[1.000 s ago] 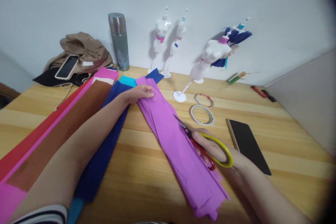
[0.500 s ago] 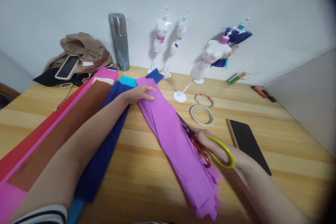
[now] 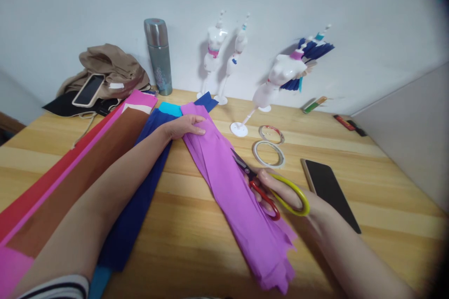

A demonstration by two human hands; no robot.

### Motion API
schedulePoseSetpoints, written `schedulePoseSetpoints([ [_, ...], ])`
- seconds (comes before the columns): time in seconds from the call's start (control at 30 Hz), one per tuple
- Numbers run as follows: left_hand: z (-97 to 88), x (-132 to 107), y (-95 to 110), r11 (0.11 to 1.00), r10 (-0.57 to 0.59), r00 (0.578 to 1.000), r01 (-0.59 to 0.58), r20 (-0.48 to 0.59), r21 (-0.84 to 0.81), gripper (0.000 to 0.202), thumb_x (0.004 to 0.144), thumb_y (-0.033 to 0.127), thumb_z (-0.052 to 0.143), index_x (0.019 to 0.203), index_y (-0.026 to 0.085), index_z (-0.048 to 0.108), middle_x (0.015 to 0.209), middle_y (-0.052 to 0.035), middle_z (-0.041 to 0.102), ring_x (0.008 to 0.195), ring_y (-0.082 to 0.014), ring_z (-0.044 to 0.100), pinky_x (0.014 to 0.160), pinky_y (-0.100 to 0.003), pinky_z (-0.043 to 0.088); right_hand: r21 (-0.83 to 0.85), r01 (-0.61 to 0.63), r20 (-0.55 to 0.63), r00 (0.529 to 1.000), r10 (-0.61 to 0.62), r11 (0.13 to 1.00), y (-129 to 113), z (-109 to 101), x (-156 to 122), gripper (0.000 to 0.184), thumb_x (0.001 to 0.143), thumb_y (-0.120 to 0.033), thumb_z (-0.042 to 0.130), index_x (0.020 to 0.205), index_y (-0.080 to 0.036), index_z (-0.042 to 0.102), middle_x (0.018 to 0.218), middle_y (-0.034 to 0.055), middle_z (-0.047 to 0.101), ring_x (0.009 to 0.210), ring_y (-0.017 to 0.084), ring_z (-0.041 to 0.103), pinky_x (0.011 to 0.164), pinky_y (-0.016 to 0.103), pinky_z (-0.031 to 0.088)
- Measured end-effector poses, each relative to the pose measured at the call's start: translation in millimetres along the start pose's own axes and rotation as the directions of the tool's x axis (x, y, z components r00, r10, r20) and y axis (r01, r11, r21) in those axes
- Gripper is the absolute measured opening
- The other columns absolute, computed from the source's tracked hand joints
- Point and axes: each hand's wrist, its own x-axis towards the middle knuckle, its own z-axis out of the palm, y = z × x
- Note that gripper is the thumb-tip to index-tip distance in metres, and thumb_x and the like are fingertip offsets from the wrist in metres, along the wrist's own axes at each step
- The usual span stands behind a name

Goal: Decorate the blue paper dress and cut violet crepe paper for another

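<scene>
A long folded sheet of purple crepe paper lies slantwise across the middle of the table, its near end jagged. Near its far end, my left hand grips it, thumb on top and the other fingers partly hidden. My right hand holds scissors with one yellow and one red handle loop. Their dark blades lie over the paper's right edge, pointing up and left, slightly parted. Dark blue paper lies under my left forearm, with light blue paper showing beyond it.
Brown paper and red paper lie at left. Behind stand a thermos and small white mannequins. Two tape rolls and a dark phone lie right. A brown cloth bag with a phone sits back left.
The scissors in my right hand have moved slightly up and left, and more of their blades now shows over the purple paper. My left hand keeps its grip in the same place.
</scene>
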Motion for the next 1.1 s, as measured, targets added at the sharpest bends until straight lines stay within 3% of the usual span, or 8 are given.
schedulePoseSetpoints([
  [0.23, 0.4, 0, 0, 1.0, -0.01, 1.0, 0.009, -0.006, -0.019, 0.033, 0.066, 0.027, 0.086, 0.091, 0.012, 0.071, 0.089, -0.0033, 0.073, 0.082, -0.0156, 0.067, 0.083, -0.032, 0.052, 0.04, -0.067, 0.016, 0.998, 0.066, 0.997, 4, -5, -1, 0.067, 0.083, -0.084, 0.051, 0.065, -0.02, 0.056, 0.045, -0.0012, 0.052, 0.032, 0.011, 0.046, 0.033, 0.023, 0.038],
  [0.63, 0.6, 0, 0, 0.999, -0.018, 1.0, 0.019, 0.007, -0.029, 0.032, 0.065, 0.028, 0.086, 0.089, 0.013, 0.071, 0.088, -0.0037, 0.072, 0.082, -0.0165, 0.067, 0.082, -0.032, 0.053, 0.167, -0.053, -0.03, 0.998, 0.059, 0.984, 8, 1, 8, 0.063, 0.08, -0.082, 0.057, 0.069, -0.019, 0.058, 0.06, 0.0014, 0.061, 0.032, 0.008, 0.046, 0.029, 0.021, 0.039],
  [0.9, -0.2, 0, 0, 1.0, -0.023, 1.0, 0.023, 0.005, -0.019, 0.033, 0.064, 0.029, 0.087, 0.088, 0.013, 0.071, 0.091, -0.0042, 0.073, 0.083, -0.0162, 0.067, 0.083, -0.032, 0.052, 0.133, -0.022, -0.045, 0.999, 0.028, 0.991, -1, 3, 8, 0.072, 0.075, -0.087, 0.058, 0.058, -0.017, 0.053, 0.046, -0.0043, 0.048, 0.029, 0.005, 0.04, 0.028, 0.017, 0.031],
  [1.1, -2.2, 1, -3, 0.998, 0.022, 1.0, -0.022, 0.01, 0.051, 0.033, 0.067, 0.033, 0.084, 0.089, 0.013, 0.07, 0.087, -0.0035, 0.072, 0.083, -0.0171, 0.067, 0.084, -0.034, 0.053, 0.055, 0.058, 0.067, 0.996, -0.062, 0.997, -4, -1, 10, 0.07, 0.083, -0.084, 0.052, 0.056, -0.02, 0.048, 0.035, -0.0076, 0.035, 0.026, 0.006, 0.03, 0.027, 0.017, 0.022],
])
